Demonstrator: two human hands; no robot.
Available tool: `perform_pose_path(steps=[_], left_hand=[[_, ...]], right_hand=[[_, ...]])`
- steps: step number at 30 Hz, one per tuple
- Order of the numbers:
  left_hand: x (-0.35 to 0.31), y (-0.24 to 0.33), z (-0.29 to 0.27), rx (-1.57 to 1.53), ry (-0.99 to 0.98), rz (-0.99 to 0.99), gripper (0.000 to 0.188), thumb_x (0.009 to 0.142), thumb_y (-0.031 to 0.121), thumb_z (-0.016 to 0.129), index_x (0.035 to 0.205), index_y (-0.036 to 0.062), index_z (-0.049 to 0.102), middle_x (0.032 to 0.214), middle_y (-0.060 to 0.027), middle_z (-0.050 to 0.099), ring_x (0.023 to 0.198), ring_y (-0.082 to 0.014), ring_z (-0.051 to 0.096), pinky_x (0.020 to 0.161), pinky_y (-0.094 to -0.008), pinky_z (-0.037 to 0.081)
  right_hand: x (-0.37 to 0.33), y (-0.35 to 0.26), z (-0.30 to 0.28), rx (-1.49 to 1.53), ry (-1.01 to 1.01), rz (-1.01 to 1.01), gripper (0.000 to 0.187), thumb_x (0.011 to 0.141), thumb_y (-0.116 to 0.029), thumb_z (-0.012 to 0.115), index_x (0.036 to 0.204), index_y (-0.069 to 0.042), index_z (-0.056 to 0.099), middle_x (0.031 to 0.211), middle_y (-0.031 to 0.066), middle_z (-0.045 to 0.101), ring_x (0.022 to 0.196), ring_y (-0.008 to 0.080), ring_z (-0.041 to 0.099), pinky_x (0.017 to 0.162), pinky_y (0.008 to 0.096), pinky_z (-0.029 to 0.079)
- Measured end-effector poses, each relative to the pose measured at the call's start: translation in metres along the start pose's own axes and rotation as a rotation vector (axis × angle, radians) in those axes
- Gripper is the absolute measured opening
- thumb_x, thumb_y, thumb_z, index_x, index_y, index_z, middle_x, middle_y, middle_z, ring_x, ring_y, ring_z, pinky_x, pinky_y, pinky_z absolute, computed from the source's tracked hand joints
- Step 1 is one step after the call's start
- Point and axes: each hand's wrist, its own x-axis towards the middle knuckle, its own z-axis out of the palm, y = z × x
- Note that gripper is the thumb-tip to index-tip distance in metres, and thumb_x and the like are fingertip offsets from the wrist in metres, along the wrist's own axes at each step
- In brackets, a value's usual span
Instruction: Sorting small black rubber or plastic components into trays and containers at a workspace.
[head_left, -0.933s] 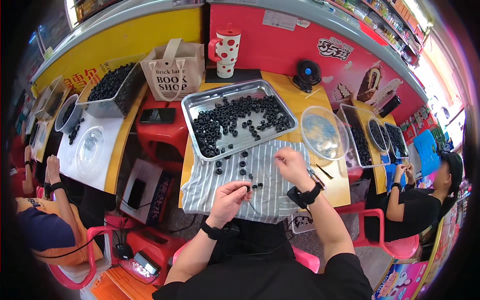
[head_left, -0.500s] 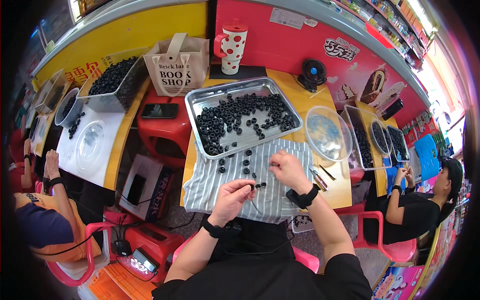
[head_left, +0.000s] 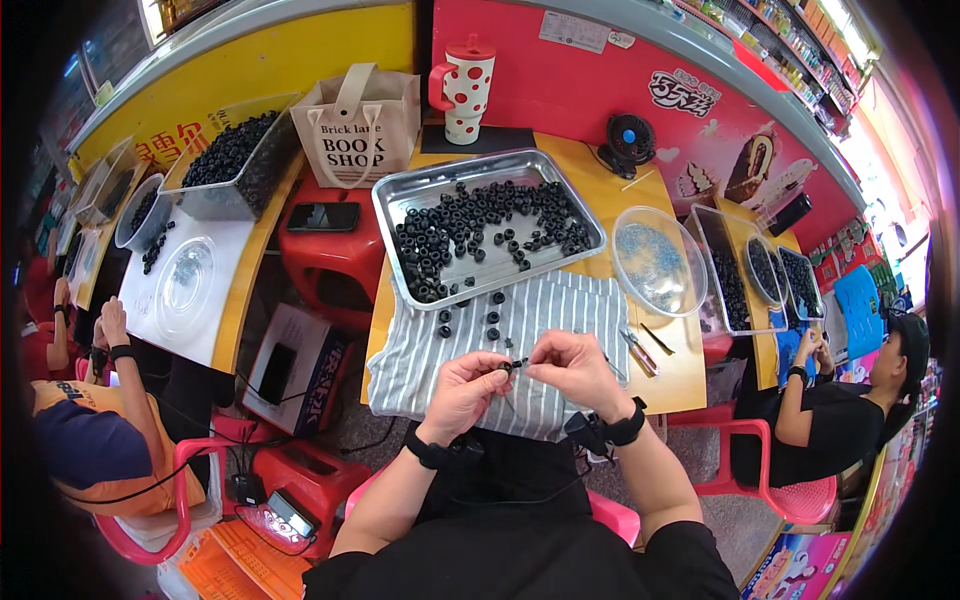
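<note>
One metal tray [head_left: 420,196], two hands [head_left: 465,392] [head_left: 577,370] and one striped cloth [head_left: 590,300] before it, one polka-dot tumbler [head_left: 468,95] and one fan [head_left: 628,143] behind it

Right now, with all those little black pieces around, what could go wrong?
The small black piece pinched in the left hand might slip, with the right hand so close. The loose black rings could roll away if the striped cloth beneath them is tugged.
</note>
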Motion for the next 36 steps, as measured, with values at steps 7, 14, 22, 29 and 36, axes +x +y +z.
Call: perform_pose_path(steps=[7, 14, 22, 29, 36], left_hand=[[-0.002, -0.002, 0.003, 0.109, -0.034, -0.014, 0.023, 0.091, -0.004, 0.062, 0.114, -0.0053, 0.064, 0.104, -0.0112, 0.067, 0.089, -0.0156, 0.064, 0.081, -0.0281, 0.052], [-0.003, 0.001, 0.005, 0.137, -0.087, -0.01, 0.024, 0.091, -0.004, 0.061, 0.113, -0.0067, 0.066, 0.107, -0.0128, 0.063, 0.09, -0.0165, 0.062, 0.079, -0.027, 0.051], [-0.005, 0.009, -0.002, 0.142, -0.235, -0.124, 0.022, 0.088, 0.0, 0.066, 0.109, -0.0055, 0.069, 0.103, -0.0123, 0.063, 0.087, -0.0171, 0.062, 0.076, -0.027, 0.051], [-0.004, 0.007, 0.004, -0.153, -0.053, -0.077, 0.032, 0.091, 0.005, 0.066, 0.121, -0.0028, 0.06, 0.1, -0.0095, 0.066, 0.086, -0.0155, 0.062, 0.076, -0.0273, 0.051], [0.002, 0.005, -0.004, -0.211, -0.054, -0.032, 0.02, 0.092, 0.006, 0.065, 0.111, -0.0014, 0.062, 0.101, -0.01, 0.066, 0.088, -0.0169, 0.063, 0.079, -0.0288, 0.05]], right_hand=[[-0.006, -0.01, 0.017, -0.097, 0.002, -0.122, 0.003, 0.084, 0.001, 0.068, 0.086, 0.0, 0.066, 0.077, 0.0009, 0.061, 0.066, 0.0048, 0.054, 0.058, 0.0214, 0.043], [-0.01, -0.01, 0.017, -0.175, 0.019, -0.157, 0.006, 0.08, 0.002, 0.071, 0.082, 0.0, 0.065, 0.074, 0.0027, 0.058, 0.064, 0.007, 0.053, 0.056, 0.0243, 0.041], [-0.014, -0.016, 0.01, -0.178, -0.146, -0.016, 0.015, 0.079, -0.003, 0.076, 0.073, -0.002, 0.062, 0.067, -0.0014, 0.056, 0.062, 0.0049, 0.048, 0.054, 0.0241, 0.038], [0.016, 0.001, 0.001, -0.457, 0.228, -0.144, 0.012, 0.079, -0.009, 0.074, 0.077, -0.001, 0.065, 0.07, 0.0075, 0.06, 0.06, 0.0159, 0.057, 0.056, 0.0284, 0.044], [0.035, 0.008, 0.028, -0.915, 0.122, -0.127, 0.016, 0.079, -0.018, 0.07, 0.085, -0.005, 0.062, 0.083, 0.0169, 0.061, 0.077, 0.0392, 0.062, 0.064, 0.0489, 0.047]])
